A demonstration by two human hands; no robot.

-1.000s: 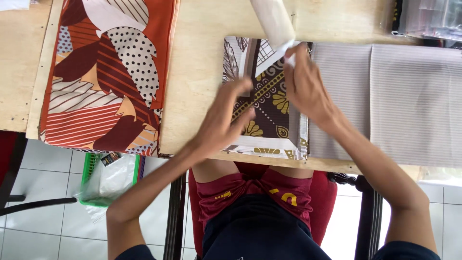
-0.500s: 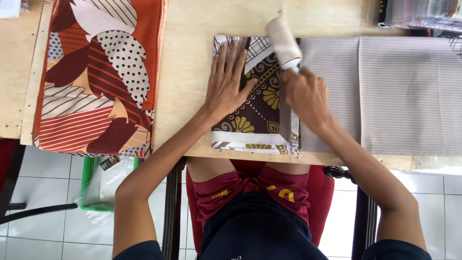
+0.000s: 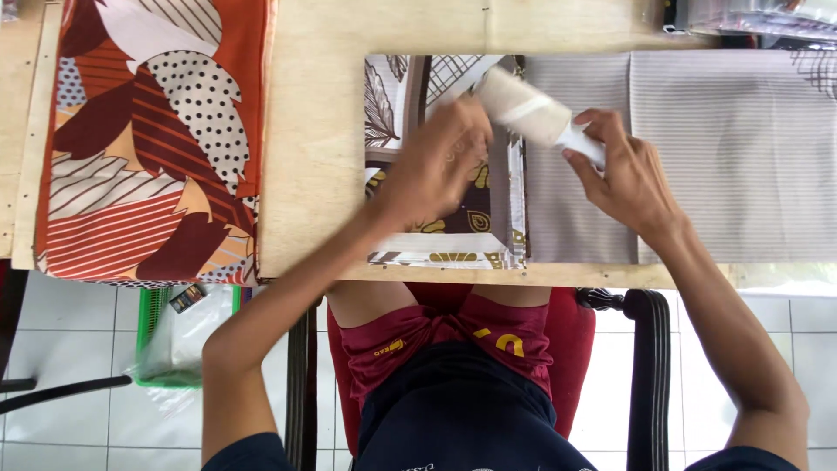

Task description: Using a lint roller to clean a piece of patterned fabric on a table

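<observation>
Surface: pale plywood surface (image 3: 314, 131), white tiled floor (image 3: 70, 410) below its near edge.
Far left: orange patterned cloth (image 3: 148, 131), leaves, dots and stripes, lying flat, well apart from your hands.
Under the surface, left: clear plastic bag (image 3: 179, 336) in a green basket (image 3: 153, 305) on the floor.
Centre: folded brown batik cloth (image 3: 440, 235), leaf and flower print, pale border, lying flat at the near edge of the surface.
Left hand: your left hand (image 3: 436, 166) rests palm down on the folded brown batik cloth, fingers spread flat and pressing, gripping nothing.
Roller: white lint roller (image 3: 523, 109), tilted, its head over the top right corner of the batik cloth; cannot tell if it touches the fabric.
Right hand: your right hand (image 3: 623, 174) has its fingers curled shut around the roller's handle.
Right: grey striped cloth (image 3: 697, 148), spread flat, just beside the batik cloth, under your right hand.
Below: red chair (image 3: 567, 331) between your arms.
</observation>
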